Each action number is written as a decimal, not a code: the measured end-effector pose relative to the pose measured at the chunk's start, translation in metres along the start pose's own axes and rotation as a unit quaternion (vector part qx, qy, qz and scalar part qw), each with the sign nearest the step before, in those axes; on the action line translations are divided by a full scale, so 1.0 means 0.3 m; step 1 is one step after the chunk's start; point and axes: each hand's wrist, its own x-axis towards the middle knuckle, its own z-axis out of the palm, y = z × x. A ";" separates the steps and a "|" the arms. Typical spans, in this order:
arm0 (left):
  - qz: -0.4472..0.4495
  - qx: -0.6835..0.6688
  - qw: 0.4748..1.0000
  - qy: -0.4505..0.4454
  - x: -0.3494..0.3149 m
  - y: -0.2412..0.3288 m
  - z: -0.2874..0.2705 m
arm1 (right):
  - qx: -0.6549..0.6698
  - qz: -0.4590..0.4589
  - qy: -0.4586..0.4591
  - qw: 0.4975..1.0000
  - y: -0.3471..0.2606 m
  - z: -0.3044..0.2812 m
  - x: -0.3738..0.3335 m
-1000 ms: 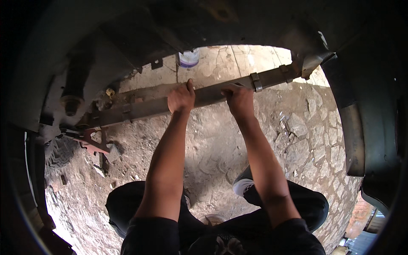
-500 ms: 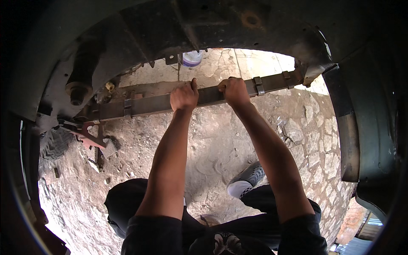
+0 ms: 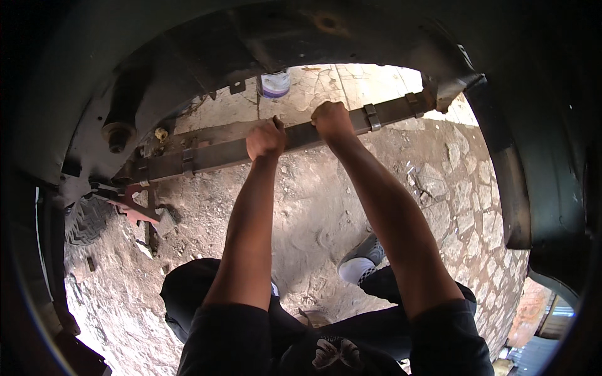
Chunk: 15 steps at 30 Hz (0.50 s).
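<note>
Nearest the camera, one person is crouching, two knees in dark trousers (image 3: 188, 301) sitting below the leaf spring (image 3: 219, 155), one grey-and-white shoe (image 3: 360, 258) planted on the cracked stone ground (image 3: 313, 213) under the spring's right half. Two bare forearms are reaching up from there to the spring. The left hand (image 3: 265, 139) is wrapping fully closed around the leaf spring near its middle, fingers curled over the top edge. The right hand (image 3: 332, 120) is clamping closed on the same spring just to the right of the left hand, the two hands near but apart. The one leaf spring, a long dark flat steel pack, is running slantwise, low at its left end, high at its right end under the dark wheel arch (image 3: 514, 156). Two metal clips (image 3: 371, 117) are banding the spring right of the right hand, one more clip (image 3: 188, 161) left of the left hand. One rust-red jack stand (image 3: 135, 207) is standing below the spring's left end. One white-and-purple tub (image 3: 274, 83) is sitting on the ground beyond the spring's middle.
</note>
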 end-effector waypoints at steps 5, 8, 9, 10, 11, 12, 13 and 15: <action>0.010 0.014 1.000 0.026 -0.017 -0.031 -0.036 | 0.001 0.015 -0.012 1.000 -0.038 0.011 -0.120; 0.008 0.036 0.999 0.010 -0.012 -0.043 -0.028 | -0.018 0.029 -0.049 0.998 -0.061 -0.012 -0.127; 0.007 0.035 0.999 0.012 -0.015 -0.047 -0.032 | -0.015 0.033 -0.052 0.998 -0.075 -0.016 -0.122; 0.014 0.029 0.999 0.014 -0.014 -0.040 -0.032 | -0.006 0.030 -0.045 0.999 -0.062 -0.013 -0.105; 0.021 0.025 0.999 0.018 -0.016 -0.036 -0.032 | 0.003 0.026 -0.037 0.999 -0.053 -0.010 -0.083; 0.027 0.021 0.999 0.021 -0.017 -0.032 -0.033 | 0.013 0.021 -0.030 0.999 -0.045 -0.006 -0.059; 0.030 0.009 0.999 0.016 -0.020 -0.012 -0.028 | -0.021 0.011 -0.019 1.000 -0.012 0.008 -0.027; 0.040 -0.017 0.999 0.006 -0.020 0.043 -0.026 | -0.091 -0.005 0.006 0.996 0.048 0.016 0.028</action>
